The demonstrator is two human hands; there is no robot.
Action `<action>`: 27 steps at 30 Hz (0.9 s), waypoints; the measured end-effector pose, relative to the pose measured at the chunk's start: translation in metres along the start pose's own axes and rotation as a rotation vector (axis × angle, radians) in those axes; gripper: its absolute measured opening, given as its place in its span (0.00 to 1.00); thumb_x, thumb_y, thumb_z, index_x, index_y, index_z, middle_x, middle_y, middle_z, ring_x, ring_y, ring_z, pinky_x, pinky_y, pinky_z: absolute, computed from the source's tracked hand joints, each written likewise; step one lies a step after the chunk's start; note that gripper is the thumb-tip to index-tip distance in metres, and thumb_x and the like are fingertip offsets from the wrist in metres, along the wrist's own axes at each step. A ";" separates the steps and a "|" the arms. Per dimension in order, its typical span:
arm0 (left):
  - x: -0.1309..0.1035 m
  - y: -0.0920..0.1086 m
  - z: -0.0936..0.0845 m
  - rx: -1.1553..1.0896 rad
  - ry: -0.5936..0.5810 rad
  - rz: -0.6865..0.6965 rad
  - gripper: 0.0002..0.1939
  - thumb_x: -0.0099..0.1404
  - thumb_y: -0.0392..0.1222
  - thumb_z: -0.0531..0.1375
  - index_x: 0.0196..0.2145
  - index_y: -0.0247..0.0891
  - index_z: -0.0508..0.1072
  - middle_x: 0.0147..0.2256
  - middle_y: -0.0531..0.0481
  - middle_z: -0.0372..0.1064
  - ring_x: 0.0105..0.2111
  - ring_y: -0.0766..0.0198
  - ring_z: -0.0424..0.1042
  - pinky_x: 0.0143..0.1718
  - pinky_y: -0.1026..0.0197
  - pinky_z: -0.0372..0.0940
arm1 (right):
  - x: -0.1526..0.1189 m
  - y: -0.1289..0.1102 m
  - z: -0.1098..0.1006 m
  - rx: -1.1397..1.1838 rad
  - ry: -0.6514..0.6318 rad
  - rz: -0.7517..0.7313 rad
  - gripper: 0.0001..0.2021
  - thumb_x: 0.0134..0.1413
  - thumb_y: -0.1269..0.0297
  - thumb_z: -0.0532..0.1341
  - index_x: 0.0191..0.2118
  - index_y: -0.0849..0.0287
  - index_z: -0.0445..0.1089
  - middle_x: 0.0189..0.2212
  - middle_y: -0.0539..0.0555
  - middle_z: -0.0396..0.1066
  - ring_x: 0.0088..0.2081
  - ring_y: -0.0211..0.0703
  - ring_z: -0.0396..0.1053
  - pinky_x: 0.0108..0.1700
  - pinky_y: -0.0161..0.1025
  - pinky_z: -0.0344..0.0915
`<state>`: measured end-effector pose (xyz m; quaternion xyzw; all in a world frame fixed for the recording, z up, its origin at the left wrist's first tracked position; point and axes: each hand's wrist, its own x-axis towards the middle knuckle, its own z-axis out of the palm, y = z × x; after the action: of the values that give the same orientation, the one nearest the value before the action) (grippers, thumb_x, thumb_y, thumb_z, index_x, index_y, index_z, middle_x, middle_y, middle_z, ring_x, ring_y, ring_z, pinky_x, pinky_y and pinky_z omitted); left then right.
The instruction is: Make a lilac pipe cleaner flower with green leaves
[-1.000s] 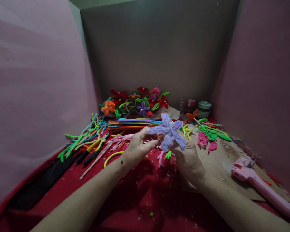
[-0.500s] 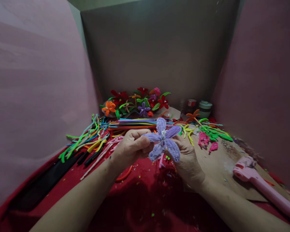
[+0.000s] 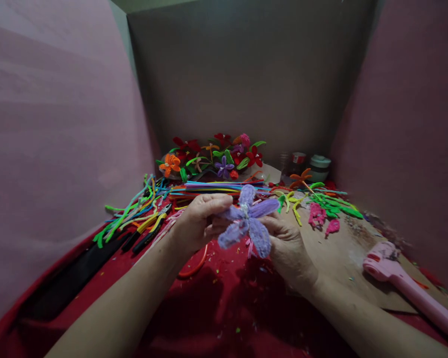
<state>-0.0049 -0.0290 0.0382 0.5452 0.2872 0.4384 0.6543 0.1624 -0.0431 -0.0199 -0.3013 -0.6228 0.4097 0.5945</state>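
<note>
Two-handed, gripping a purple flower (image 3: 259, 236) above red cloth (image 3: 209, 308): pinching one petal (image 3: 232, 214) with the left hand (image 3: 194, 223), closed behind with the right hand (image 3: 293, 256); probably light, soft, crushable, best held beneath its centre.

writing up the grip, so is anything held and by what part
The purple flower: left hand at its left petal; the right hand's hold is hidden behind it.
</note>
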 end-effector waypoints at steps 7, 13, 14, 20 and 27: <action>0.002 -0.001 -0.007 -0.048 -0.070 -0.009 0.21 0.55 0.49 0.61 0.16 0.35 0.57 0.12 0.59 0.45 0.12 0.78 0.43 0.14 0.72 0.41 | -0.001 -0.002 0.000 -0.022 0.038 0.029 0.05 0.48 0.64 0.64 0.31 0.49 0.78 0.32 0.51 0.73 0.38 0.45 0.67 0.43 0.44 0.63; 0.000 0.000 -0.004 -0.037 -0.048 0.000 0.19 0.55 0.41 0.61 0.16 0.35 0.55 0.13 0.60 0.44 0.12 0.79 0.42 0.13 0.73 0.41 | -0.001 -0.005 0.001 -0.009 0.031 0.036 0.05 0.47 0.63 0.64 0.31 0.48 0.78 0.28 0.51 0.71 0.36 0.44 0.67 0.42 0.44 0.63; -0.001 0.001 -0.003 -0.036 -0.031 0.027 0.19 0.55 0.39 0.61 0.16 0.35 0.55 0.13 0.60 0.45 0.12 0.79 0.42 0.13 0.73 0.41 | -0.001 -0.005 0.001 -0.008 0.026 0.042 0.05 0.47 0.63 0.64 0.30 0.48 0.78 0.27 0.51 0.71 0.36 0.44 0.67 0.42 0.43 0.63; 0.002 -0.001 0.003 0.010 0.087 0.162 0.20 0.57 0.46 0.61 0.16 0.35 0.58 0.14 0.59 0.48 0.13 0.77 0.46 0.14 0.71 0.45 | -0.001 -0.004 0.001 0.012 0.034 0.060 0.05 0.46 0.65 0.64 0.29 0.48 0.78 0.27 0.50 0.71 0.38 0.44 0.67 0.43 0.42 0.63; 0.013 -0.017 0.003 0.102 0.238 0.055 0.13 0.52 0.44 0.63 0.20 0.34 0.65 0.16 0.57 0.56 0.15 0.75 0.52 0.17 0.69 0.49 | 0.004 0.000 0.000 0.144 0.044 0.044 0.06 0.46 0.67 0.63 0.29 0.50 0.78 0.38 0.50 0.72 0.45 0.47 0.65 0.49 0.45 0.59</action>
<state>0.0083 -0.0195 0.0238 0.5297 0.3694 0.5027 0.5747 0.1617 -0.0399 -0.0184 -0.2804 -0.5717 0.4597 0.6190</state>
